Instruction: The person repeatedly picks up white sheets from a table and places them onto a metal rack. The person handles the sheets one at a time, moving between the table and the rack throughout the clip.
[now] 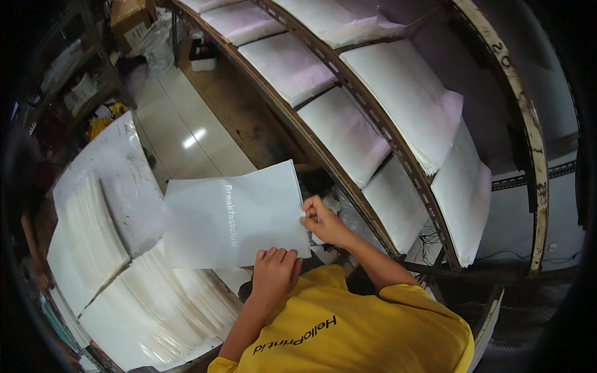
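Far left: pale work surface [127,177] bearing stacks of translucent white packs [177,304], glossy, edges fanned. No readable label visible on these. Next, grey sheet [208,217], held up in front of the body, its left corner just over the packs as seen from above; right edge looks layered. One line of white print runs lengthwise down its face, right of the middle. Left hand [273,273] at its bottom edge near the right corner: fingers side by side, curled over the edge onto the face; thumb hidden, can't tell if clamped. Below, yellow shirt [367,323], one line of dark print, upside down in view. Right hand [324,224] at the sheet's right edge, thumb and fingers pinched on it. Right: metal rack [384,124] with white stacks [404,93]; dark handwritten-looking marks on the far-right post [540,186].
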The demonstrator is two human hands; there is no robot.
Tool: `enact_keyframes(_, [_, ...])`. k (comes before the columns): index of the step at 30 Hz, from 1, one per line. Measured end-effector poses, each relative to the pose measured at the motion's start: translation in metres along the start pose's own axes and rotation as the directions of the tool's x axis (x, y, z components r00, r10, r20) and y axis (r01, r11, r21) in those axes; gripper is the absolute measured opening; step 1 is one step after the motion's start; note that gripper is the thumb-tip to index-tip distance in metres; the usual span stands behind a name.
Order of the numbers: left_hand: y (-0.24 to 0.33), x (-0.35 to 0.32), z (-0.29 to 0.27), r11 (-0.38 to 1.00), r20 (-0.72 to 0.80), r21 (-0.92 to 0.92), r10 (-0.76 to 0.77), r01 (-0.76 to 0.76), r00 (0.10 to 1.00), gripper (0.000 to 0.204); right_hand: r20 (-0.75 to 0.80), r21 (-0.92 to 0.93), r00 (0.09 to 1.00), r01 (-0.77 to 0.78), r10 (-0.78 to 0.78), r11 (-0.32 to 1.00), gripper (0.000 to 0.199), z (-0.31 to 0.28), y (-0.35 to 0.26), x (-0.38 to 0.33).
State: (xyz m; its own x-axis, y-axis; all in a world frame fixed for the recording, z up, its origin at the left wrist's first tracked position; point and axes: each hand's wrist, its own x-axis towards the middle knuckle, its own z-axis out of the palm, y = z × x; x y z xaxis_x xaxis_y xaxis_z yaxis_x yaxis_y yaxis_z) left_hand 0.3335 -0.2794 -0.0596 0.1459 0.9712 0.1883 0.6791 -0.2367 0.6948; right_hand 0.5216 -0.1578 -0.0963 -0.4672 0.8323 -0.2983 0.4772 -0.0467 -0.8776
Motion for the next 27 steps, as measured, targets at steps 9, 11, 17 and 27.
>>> enact_keyframes(9, [-0.012,-0.034,0.071,0.887,0.157,-0.145,-0.417,0.438,0.895,0.013,-0.059,-0.130,0.991,0.114,-0.123,0.985,0.016,-0.108,0.016,0.138])
enact_keyframes(11, [-0.023,-0.051,0.101,0.840,0.196,-0.126,-0.501,0.528,0.843,0.015,-0.150,-0.140,0.986,0.058,-0.079,0.988,0.017,-0.150,0.013,0.164])
enact_keyframes(17, [-0.051,-0.107,0.180,0.608,0.351,-0.048,-0.732,0.792,0.584,0.015,-0.591,-0.226,0.794,0.011,-0.146,0.974,0.021,-0.297,0.100,0.176])
enact_keyframes(27, [-0.065,-0.147,0.226,0.513,0.461,-0.099,-0.736,0.853,0.496,0.019,-0.924,-0.204,0.348,-0.104,-0.157,0.973,0.016,-0.593,0.399,0.093])
